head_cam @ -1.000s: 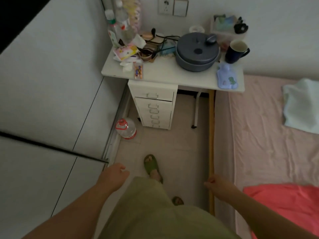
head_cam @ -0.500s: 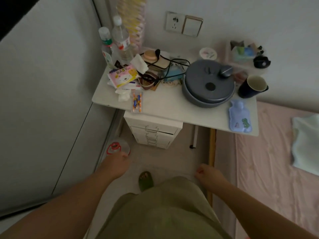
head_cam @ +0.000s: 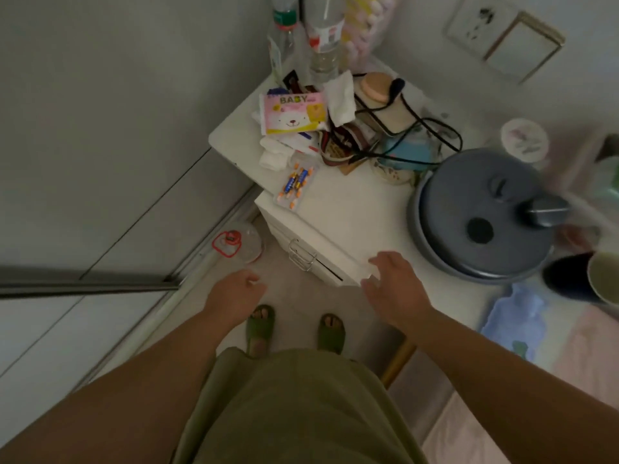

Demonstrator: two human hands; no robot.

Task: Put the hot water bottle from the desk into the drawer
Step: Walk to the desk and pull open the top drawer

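A light blue hot water bottle (head_cam: 516, 318) lies flat on the right front corner of the white desk (head_cam: 355, 209). Under the desk stands a white drawer unit (head_cam: 294, 242) with metal handles, its drawers shut. My right hand (head_cam: 393, 284) hovers over the desk's front edge, fingers spread, holding nothing, well left of the bottle. My left hand (head_cam: 234, 296) hangs lower, in front of the drawer unit, loosely curled and holding nothing.
The desk carries a grey lidded pot (head_cam: 482, 216), a dark mug (head_cam: 582, 279), a pack of batteries (head_cam: 294, 185), a tissue pack (head_cam: 294, 112), cables and plastic bottles (head_cam: 321, 35). A water jug (head_cam: 239, 242) stands on the floor by the wardrobe (head_cam: 100, 145). A pink bed (head_cam: 586, 349) is at the right.
I have walked up to the desk, which now fills the view. My right hand rose to the desk's front edge and opened. My left hand came forward toward the drawer unit.
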